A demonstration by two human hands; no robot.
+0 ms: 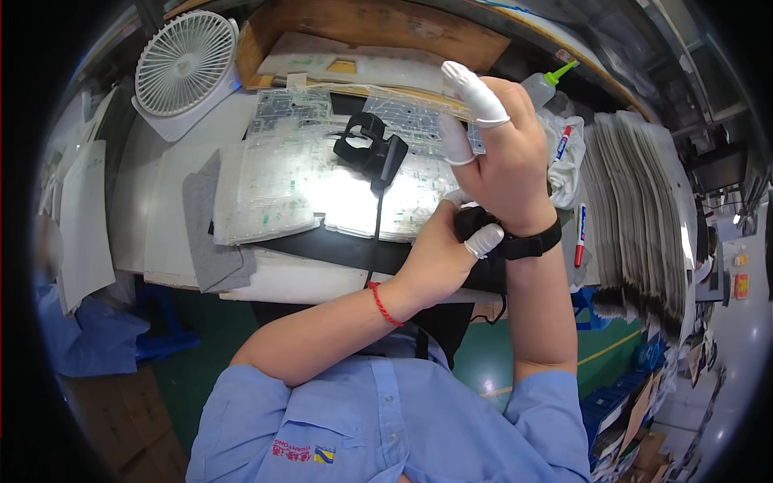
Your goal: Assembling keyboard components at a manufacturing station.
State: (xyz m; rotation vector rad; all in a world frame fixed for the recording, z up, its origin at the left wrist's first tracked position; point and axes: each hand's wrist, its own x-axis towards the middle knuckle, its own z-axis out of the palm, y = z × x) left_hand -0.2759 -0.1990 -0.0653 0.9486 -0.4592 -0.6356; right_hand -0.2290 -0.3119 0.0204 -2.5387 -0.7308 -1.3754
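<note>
My left hand [441, 248] reaches across to my right wrist. Its fingers close round a small black device [473, 219] on a black wrist strap [538, 242]; part of the device is hidden behind the hand. Raised above the table is my right hand [515, 173], empty, with its thumb and forefinger apart. White finger cots cover fingertips on both hands. A black clamp-like device with a strap loop [386, 163] rests on stacks of clear plastic sheets [266, 197] with green marks, its cable running toward the table's near edge.
A white fan [185, 68] stands at the back left, and a grey cloth [208, 229] hangs over the front edge. On the right are two markers [562, 143], a bottle with a green nozzle [538, 90] and a tall row of grey sheets [636, 201]. A wooden box [386, 32] borders the back.
</note>
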